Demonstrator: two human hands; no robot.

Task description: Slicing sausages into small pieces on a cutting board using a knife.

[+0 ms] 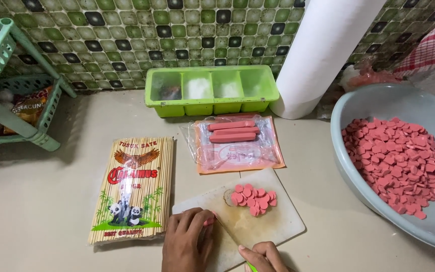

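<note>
The left hand (186, 241) lies nearest, fingers curled and pressed down on a pink sausage (209, 220) at the near end of the white cutting board (278, 221). The right hand (260, 256) is closed round a knife (229, 232) — its blade angled across the board just beside the left fingertips. A heap of cut slices (254, 197) sits farther up the board — the grey basin (358, 166) to the right holds many more. A skewer packet (133, 189) lies left of the board.

Sausage (209, 221) mostly under left hand (187, 242)
</note>
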